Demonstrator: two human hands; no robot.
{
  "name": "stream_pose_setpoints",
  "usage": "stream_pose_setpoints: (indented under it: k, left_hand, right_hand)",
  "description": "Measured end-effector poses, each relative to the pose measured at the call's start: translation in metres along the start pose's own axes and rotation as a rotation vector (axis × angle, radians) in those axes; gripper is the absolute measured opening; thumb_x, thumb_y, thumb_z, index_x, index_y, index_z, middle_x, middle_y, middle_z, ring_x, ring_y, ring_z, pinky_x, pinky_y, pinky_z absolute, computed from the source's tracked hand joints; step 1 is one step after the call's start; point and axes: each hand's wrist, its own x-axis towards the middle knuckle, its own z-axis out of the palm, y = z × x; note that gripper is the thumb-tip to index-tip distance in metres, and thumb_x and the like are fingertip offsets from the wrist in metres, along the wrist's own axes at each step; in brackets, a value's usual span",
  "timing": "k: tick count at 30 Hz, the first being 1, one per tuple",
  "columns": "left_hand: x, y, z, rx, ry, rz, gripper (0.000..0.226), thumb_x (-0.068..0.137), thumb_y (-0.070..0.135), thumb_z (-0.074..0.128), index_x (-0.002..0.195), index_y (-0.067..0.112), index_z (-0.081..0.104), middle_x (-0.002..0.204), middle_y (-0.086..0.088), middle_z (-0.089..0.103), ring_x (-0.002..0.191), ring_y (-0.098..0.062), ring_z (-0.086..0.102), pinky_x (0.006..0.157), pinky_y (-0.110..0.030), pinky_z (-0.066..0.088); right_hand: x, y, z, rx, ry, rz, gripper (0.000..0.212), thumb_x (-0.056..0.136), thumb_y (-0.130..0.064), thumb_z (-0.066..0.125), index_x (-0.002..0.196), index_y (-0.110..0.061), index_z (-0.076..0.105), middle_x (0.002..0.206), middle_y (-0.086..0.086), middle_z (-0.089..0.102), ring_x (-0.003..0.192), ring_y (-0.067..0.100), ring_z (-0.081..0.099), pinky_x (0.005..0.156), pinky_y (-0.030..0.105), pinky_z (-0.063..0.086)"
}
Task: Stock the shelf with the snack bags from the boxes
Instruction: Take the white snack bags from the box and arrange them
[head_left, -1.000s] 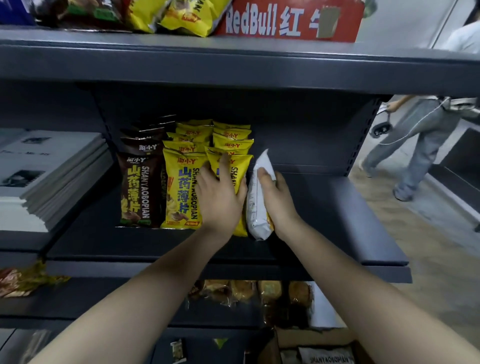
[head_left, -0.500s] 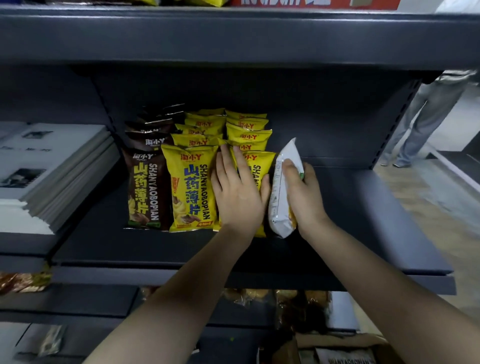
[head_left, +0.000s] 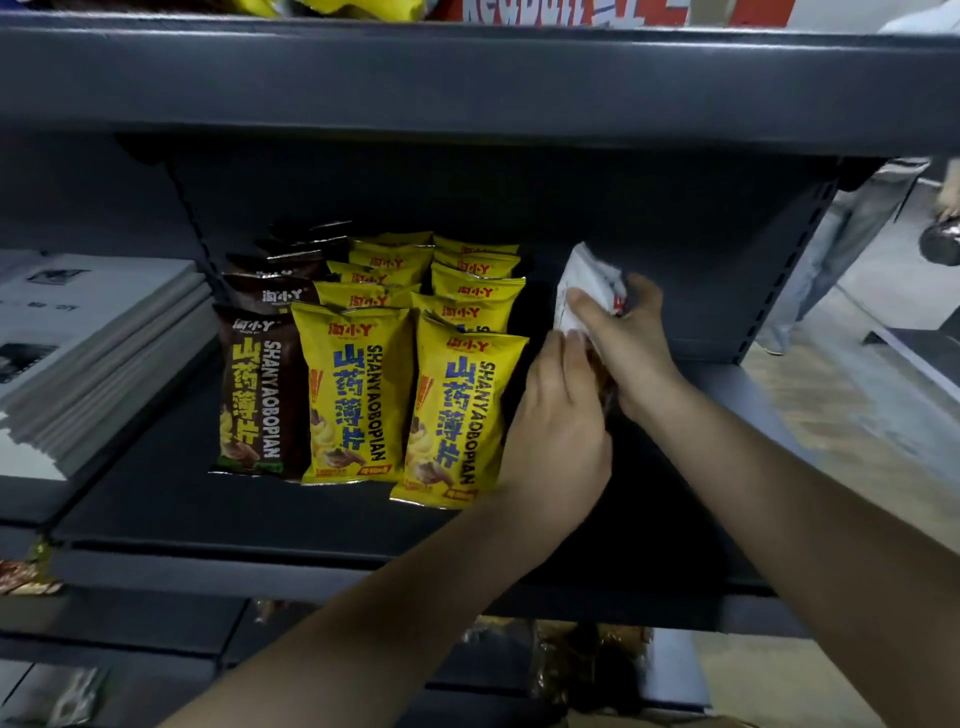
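Observation:
Rows of snack bags stand on the dark grey shelf (head_left: 260, 525): two rows of yellow bags (head_left: 452, 410) and one row of brown bags (head_left: 254, 395) at their left. To the right of the yellow rows my right hand (head_left: 623, 343) grips a white snack bag (head_left: 584, 280) held upright, its silver-white back toward me. My left hand (head_left: 558, 431) is on the lower part of the same bag, fingers curled against it. The bag's lower half is hidden behind both hands.
A stack of magazines (head_left: 88, 353) lies on the neighbouring shelf at left. The upper shelf (head_left: 467, 78) overhangs close above. More snack bags (head_left: 582, 654) sit on the shelf below. A person (head_left: 852, 228) in jeans stands in the aisle at right.
My left hand left the front yellow bag and moved right onto the white bag. My right hand shifted the white bag right and further back, away from the yellow rows.

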Motion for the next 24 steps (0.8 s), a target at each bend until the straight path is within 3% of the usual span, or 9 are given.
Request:
stream_pose_setpoints:
  k: [3, 6, 9, 11, 13, 16, 18, 20, 24]
  left_hand:
    - [0.015, 0.004, 0.029, -0.057, -0.133, -0.209, 0.087, 0.087, 0.016, 0.058, 0.148, -0.002, 0.000, 0.154, -0.023, 0.007, 0.143, -0.035, 0.016, 0.116, -0.036, 0.018]
    - [0.037, -0.003, 0.055, -0.140, -0.125, -0.384, 0.087, 0.090, 0.020, 0.056, 0.149, 0.004, -0.006, 0.153, -0.022, 0.009, 0.140, -0.036, 0.019, 0.113, -0.037, 0.021]
    - [0.055, -0.022, 0.074, -0.183, -0.035, -0.453, 0.090, 0.085, 0.020, 0.060, 0.150, 0.006, 0.000, 0.147, -0.019, 0.024, 0.136, -0.034, 0.027, 0.112, -0.039, 0.024]
    - [0.064, -0.036, 0.083, -0.215, 0.087, -0.449, 0.084, 0.085, 0.019, 0.060, 0.150, 0.009, 0.009, 0.146, -0.017, 0.030, 0.136, -0.031, 0.029, 0.114, -0.039, 0.023]
    - [0.072, -0.045, 0.092, -0.184, 0.221, -0.422, 0.074, 0.086, 0.019, 0.057, 0.148, 0.008, 0.019, 0.145, -0.016, 0.034, 0.136, -0.028, 0.032, 0.114, -0.038, 0.024]
    - [0.078, -0.044, 0.092, -0.169, 0.257, -0.451, 0.067, 0.090, 0.022, 0.053, 0.148, 0.012, 0.021, 0.150, -0.010, 0.030, 0.139, -0.024, 0.028, 0.116, -0.028, 0.014]
    - [0.078, -0.039, 0.093, -0.140, 0.186, -0.481, 0.055, 0.095, 0.014, 0.045, 0.147, 0.009, 0.026, 0.147, -0.011, 0.036, 0.135, -0.026, 0.035, 0.110, -0.025, 0.019]
    - [0.078, -0.035, 0.094, -0.140, 0.234, -0.575, 0.052, 0.093, 0.014, 0.042, 0.142, 0.001, 0.034, 0.141, -0.016, 0.044, 0.129, -0.031, 0.045, 0.107, -0.036, 0.034]
    - [0.066, -0.039, 0.121, 0.151, 0.248, -0.471, 0.057, 0.089, 0.020, 0.044, 0.141, -0.001, 0.035, 0.144, -0.021, 0.041, 0.131, -0.032, 0.044, 0.107, -0.041, 0.039]
  right_hand:
    - [0.021, 0.007, 0.001, -0.056, -0.019, -0.031, 0.069, 0.084, -0.015, 0.070, 0.138, -0.011, 0.027, 0.122, 0.000, 0.050, 0.108, 0.012, 0.057, 0.091, 0.024, 0.049]
    - [0.034, 0.025, 0.006, -0.141, -0.044, -0.021, 0.075, 0.080, -0.020, 0.074, 0.138, -0.014, 0.026, 0.116, -0.003, 0.054, 0.107, 0.015, 0.058, 0.094, 0.032, 0.050]
    - [0.043, 0.040, 0.011, -0.114, -0.090, 0.013, 0.084, 0.077, -0.023, 0.077, 0.140, -0.015, 0.022, 0.116, -0.003, 0.058, 0.104, 0.012, 0.061, 0.090, 0.031, 0.052]
    - [0.049, 0.044, 0.012, -0.073, -0.159, 0.062, 0.082, 0.080, -0.019, 0.076, 0.141, -0.013, 0.020, 0.116, -0.002, 0.058, 0.098, 0.008, 0.061, 0.079, 0.027, 0.054]
    - [0.054, 0.047, 0.011, -0.068, -0.236, 0.101, 0.064, 0.084, -0.017, 0.072, 0.134, -0.007, 0.034, 0.110, -0.003, 0.063, 0.096, 0.009, 0.065, 0.070, 0.021, 0.052]
    - [0.062, 0.058, 0.011, -0.057, -0.311, 0.102, 0.034, 0.089, -0.019, 0.067, 0.117, -0.002, 0.058, 0.107, 0.009, 0.070, 0.095, 0.017, 0.068, 0.073, 0.025, 0.055]
    - [0.067, 0.065, 0.015, -0.128, -0.262, 0.049, 0.029, 0.088, -0.025, 0.067, 0.108, -0.004, 0.064, 0.102, 0.010, 0.072, 0.091, 0.019, 0.069, 0.078, 0.033, 0.055]
    - [0.071, 0.071, 0.018, -0.268, -0.178, -0.018, 0.030, 0.086, -0.031, 0.068, 0.099, -0.005, 0.067, 0.091, 0.008, 0.073, 0.086, 0.021, 0.070, 0.078, 0.039, 0.056]
    - [0.073, 0.071, 0.020, -0.402, -0.090, -0.092, 0.034, 0.085, -0.036, 0.068, 0.091, -0.002, 0.064, 0.083, 0.006, 0.071, 0.080, 0.022, 0.069, 0.061, 0.025, 0.051]
